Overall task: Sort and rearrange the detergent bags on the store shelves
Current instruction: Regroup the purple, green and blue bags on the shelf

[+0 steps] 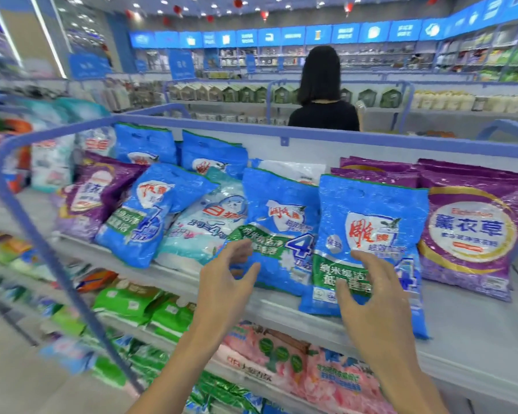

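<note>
Nearest, on the shelf below the front blue bag (pixel 371 210), lie pink bags (pixel 281 354), with green bags (pixel 138 306) further left of it. The right hand (pixel 371 297) is raised before the lower face of the front blue bag, its fingers (pixel 364 259) spread wide and lightly curved, holding nothing; whether they touch the plastic cannot be told. The left hand (pixel 225 282) is just left of that bag, fingers (pixel 240 246) also wide apart and gripping nothing, their tips at the lower edge of the second blue bag (pixel 278 210).

The front blue bag stands upright at the front of the top shelf (pixel 476 339). The second blue bag is just beside it on the left and leans back. Further left of it lie a pale aqua bag (pixel 210 222), a tilted blue bag (pixel 144 216) and a purple bag (pixel 90 198). Just right of the front blue bag stands a large purple bag (pixel 473 231), with more purple ones behind.

Behind and left of it, two more blue bags (pixel 145 144) stand against the back rail. Well beyond it, a person in black (pixel 323 115) faces away.
</note>
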The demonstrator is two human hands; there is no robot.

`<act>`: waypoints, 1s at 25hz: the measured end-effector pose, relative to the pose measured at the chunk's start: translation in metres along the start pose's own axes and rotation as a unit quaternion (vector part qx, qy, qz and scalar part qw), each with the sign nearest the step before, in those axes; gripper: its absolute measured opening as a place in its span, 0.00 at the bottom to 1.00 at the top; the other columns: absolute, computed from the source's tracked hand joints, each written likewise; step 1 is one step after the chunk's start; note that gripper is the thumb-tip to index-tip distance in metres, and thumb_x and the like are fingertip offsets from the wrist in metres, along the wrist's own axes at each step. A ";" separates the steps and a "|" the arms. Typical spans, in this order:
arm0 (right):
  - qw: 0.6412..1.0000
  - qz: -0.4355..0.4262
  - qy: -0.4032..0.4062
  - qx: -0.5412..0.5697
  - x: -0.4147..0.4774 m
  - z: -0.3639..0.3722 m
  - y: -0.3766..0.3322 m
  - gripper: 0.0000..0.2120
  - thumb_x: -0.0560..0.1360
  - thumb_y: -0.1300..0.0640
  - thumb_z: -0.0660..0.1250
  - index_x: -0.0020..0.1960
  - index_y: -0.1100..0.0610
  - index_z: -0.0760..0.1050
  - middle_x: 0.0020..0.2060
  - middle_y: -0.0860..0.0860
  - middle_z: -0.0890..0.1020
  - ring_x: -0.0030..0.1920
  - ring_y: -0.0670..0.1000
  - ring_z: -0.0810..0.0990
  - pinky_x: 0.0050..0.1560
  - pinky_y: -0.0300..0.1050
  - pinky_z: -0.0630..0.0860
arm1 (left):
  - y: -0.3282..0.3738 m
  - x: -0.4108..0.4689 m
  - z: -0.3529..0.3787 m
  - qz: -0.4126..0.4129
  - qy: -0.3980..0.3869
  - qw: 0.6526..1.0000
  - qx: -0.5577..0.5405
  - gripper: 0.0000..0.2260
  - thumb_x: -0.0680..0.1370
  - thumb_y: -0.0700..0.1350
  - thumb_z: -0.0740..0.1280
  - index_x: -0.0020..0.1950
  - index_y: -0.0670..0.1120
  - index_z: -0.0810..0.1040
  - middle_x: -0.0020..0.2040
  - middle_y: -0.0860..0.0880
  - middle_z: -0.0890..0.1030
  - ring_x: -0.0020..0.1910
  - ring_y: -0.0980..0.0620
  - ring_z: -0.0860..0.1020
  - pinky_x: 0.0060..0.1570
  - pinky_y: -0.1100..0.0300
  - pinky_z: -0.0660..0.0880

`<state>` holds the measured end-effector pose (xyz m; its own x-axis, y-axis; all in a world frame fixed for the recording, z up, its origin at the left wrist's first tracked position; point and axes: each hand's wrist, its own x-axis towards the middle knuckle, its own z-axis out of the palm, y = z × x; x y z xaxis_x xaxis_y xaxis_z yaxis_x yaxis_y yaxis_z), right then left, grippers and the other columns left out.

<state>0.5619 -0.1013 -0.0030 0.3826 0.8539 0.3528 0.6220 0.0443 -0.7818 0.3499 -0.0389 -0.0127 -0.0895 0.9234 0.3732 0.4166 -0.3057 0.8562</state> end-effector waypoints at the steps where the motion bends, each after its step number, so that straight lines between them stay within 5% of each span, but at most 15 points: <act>1: 1.000 -0.008 -0.022 0.015 -0.004 0.012 -0.008 0.22 0.77 0.58 0.71 0.70 0.48 0.74 0.64 0.42 0.74 0.66 0.48 0.74 0.69 0.52 0.71 | -0.005 -0.001 -0.011 0.009 0.015 1.000 0.012 0.14 0.77 0.40 0.74 0.60 0.52 0.80 0.52 0.59 0.83 0.50 0.62 0.81 0.50 0.62 0.79; 4: 0.996 -0.037 -0.064 0.048 -0.012 0.051 -0.034 0.19 0.77 0.57 0.72 0.67 0.48 0.75 0.60 0.42 0.78 0.60 0.45 0.78 0.66 0.51 0.75 | -0.018 0.004 -0.046 0.019 0.078 0.996 0.044 0.10 0.77 0.42 0.73 0.55 0.54 0.80 0.48 0.60 0.83 0.44 0.59 0.81 0.44 0.64 0.77; 7: 0.992 -0.056 -0.084 0.074 -0.013 0.088 -0.064 0.18 0.78 0.56 0.71 0.66 0.47 0.76 0.60 0.40 0.79 0.59 0.40 0.78 0.63 0.46 0.76 | -0.026 0.025 -0.078 0.032 0.125 0.987 0.101 0.08 0.78 0.48 0.72 0.57 0.54 0.80 0.51 0.60 0.82 0.46 0.57 0.77 0.49 0.59 0.74; 11: 0.989 -0.085 -0.102 0.068 -0.011 0.136 -0.109 0.18 0.77 0.57 0.72 0.65 0.46 0.76 0.57 0.37 0.78 0.57 0.36 0.77 0.63 0.37 0.73 | -0.056 0.065 -0.120 -0.012 0.058 0.985 0.161 0.17 0.76 0.49 0.73 0.64 0.48 0.80 0.58 0.52 0.82 0.58 0.50 0.78 0.60 0.54 0.74; 14: 0.991 -0.081 -0.093 0.055 -0.005 0.175 -0.132 0.19 0.76 0.59 0.73 0.65 0.49 0.77 0.56 0.39 0.78 0.56 0.39 0.77 0.63 0.40 0.73 | -0.076 0.080 -0.139 -0.006 0.022 0.993 0.115 0.13 0.76 0.48 0.74 0.60 0.51 0.82 0.53 0.54 0.84 0.51 0.55 0.80 0.55 0.54 0.77; 18: 0.992 -0.036 -0.105 0.058 0.002 0.214 -0.165 0.18 0.78 0.52 0.72 0.67 0.51 0.76 0.59 0.45 0.81 0.58 0.46 0.79 0.66 0.48 0.74 | -0.095 0.100 -0.176 0.035 0.066 0.995 0.066 0.07 0.76 0.45 0.73 0.54 0.51 0.83 0.48 0.58 0.84 0.45 0.57 0.80 0.49 0.58 0.78; 25: 0.974 0.132 -0.182 0.026 0.047 0.271 -0.239 0.31 0.75 0.37 0.68 0.62 0.62 0.68 0.49 0.54 0.80 0.56 0.59 0.80 0.53 0.50 0.74 | -0.142 0.124 -0.210 0.028 0.046 0.988 0.148 0.21 0.75 0.53 0.75 0.66 0.50 0.78 0.62 0.53 0.79 0.63 0.50 0.75 0.65 0.52 0.71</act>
<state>0.2460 0.0683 0.0610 0.2522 0.9657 -0.0625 0.4948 -0.1841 -0.8493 0.0901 0.0703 -0.0133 -0.1358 0.8778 0.4594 0.6680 -0.2613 0.6968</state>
